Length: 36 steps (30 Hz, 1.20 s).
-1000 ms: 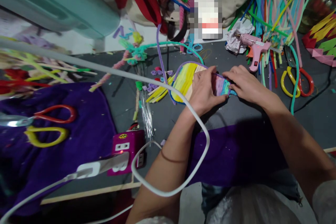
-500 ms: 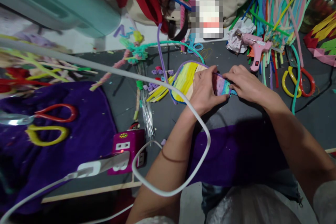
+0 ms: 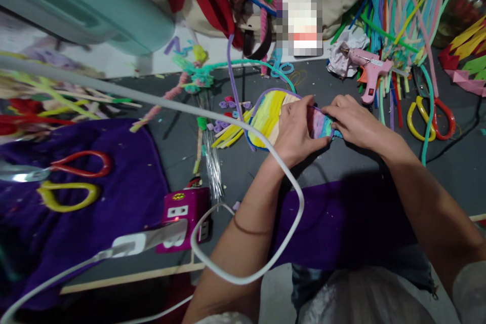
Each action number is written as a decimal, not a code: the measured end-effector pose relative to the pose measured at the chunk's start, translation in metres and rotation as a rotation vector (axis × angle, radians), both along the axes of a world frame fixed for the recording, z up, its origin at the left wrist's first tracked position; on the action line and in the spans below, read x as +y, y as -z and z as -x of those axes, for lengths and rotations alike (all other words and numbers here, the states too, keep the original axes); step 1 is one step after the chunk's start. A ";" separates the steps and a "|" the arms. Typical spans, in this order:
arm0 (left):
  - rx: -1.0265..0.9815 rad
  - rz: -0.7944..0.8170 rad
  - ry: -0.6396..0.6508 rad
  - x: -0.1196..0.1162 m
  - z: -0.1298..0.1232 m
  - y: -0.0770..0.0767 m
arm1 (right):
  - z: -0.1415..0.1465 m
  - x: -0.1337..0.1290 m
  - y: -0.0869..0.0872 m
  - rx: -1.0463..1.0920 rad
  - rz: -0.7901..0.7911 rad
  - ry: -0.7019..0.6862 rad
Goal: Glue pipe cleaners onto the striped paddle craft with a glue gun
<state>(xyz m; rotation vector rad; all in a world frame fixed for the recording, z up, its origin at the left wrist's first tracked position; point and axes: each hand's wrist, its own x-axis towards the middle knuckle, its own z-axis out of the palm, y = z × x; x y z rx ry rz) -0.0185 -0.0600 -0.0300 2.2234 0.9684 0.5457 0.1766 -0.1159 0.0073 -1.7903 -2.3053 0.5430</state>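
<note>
A flat piece made of coloured pipe cleaners (image 3: 270, 112), yellow and cream at its left and pink, violet and turquoise at its right, lies on the dark grey table. Purple and blue pipe cleaner runs along its edge. Spread across its middle, my left hand (image 3: 296, 129) grips it, thumb along the near edge. My right hand (image 3: 351, 120) pinches the right end, where a bit of blue fuzz shows below the fingertips. Its fingers hide part of that end. Loose yellow pipe cleaners (image 3: 231, 130) touch the table at the left of the piece.
A white cable (image 3: 243, 279) loops over my left forearm from a purple power socket (image 3: 182, 217). A pink glue gun (image 3: 372, 68) and red-and-yellow scissors (image 3: 421, 119) lie right, below bundled pipe cleaners (image 3: 402, 10). More scissors (image 3: 76, 179) rest on purple cloth (image 3: 129, 147). A phone-like blurred object (image 3: 299, 10) stands behind.
</note>
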 end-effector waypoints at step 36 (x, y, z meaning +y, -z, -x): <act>0.037 -0.023 0.018 0.001 -0.001 0.002 | 0.000 0.000 0.002 0.017 0.001 -0.007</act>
